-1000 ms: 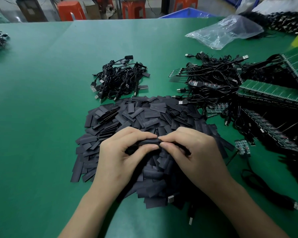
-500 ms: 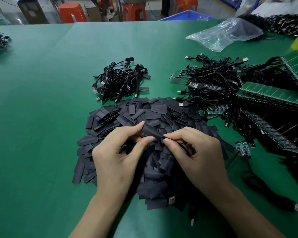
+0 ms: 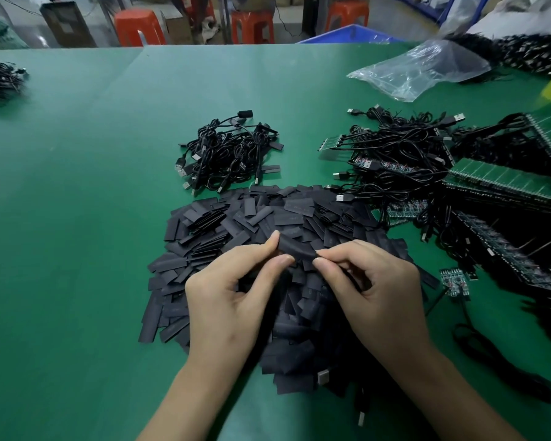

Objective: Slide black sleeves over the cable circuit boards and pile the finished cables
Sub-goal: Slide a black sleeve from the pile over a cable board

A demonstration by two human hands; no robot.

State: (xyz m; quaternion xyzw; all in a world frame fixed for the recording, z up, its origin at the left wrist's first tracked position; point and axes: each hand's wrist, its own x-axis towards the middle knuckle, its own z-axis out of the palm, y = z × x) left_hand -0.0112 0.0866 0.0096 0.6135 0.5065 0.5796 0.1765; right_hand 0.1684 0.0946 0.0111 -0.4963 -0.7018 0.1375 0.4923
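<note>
Two hands meet over the middle of the green table (image 3: 77, 218), and between them is one black sleeve (image 3: 295, 248), lifted just above the heap. The left hand (image 3: 233, 300) pinches its left end between thumb and forefinger; the right hand (image 3: 379, 291) pinches the other end the same way, its remaining fingers curled under. Whether a circuit board sits inside the sleeve cannot be told.

Beneath them spreads one broad heap of loose sleeves (image 3: 268, 218), flat black strips too many to count. Two silver USB plugs (image 3: 323, 376) show at its near edge.

Just beyond the heap lies one small pile of cables (image 3: 226, 154), several ends in black sleeves. To its right is one larger tangle of cables (image 3: 395, 154) with bare boards showing, running into stacked green circuit board panels (image 3: 506, 183). One single small circuit board (image 3: 454, 281) lies alone on the table right of the right hand.

One further cable bundle (image 3: 0, 79) sits at the far left edge. One clear plastic bag (image 3: 420, 70) lies at the back right. Past the table stand three orange stools (image 3: 137, 27) and one blue crate (image 3: 347, 35)
</note>
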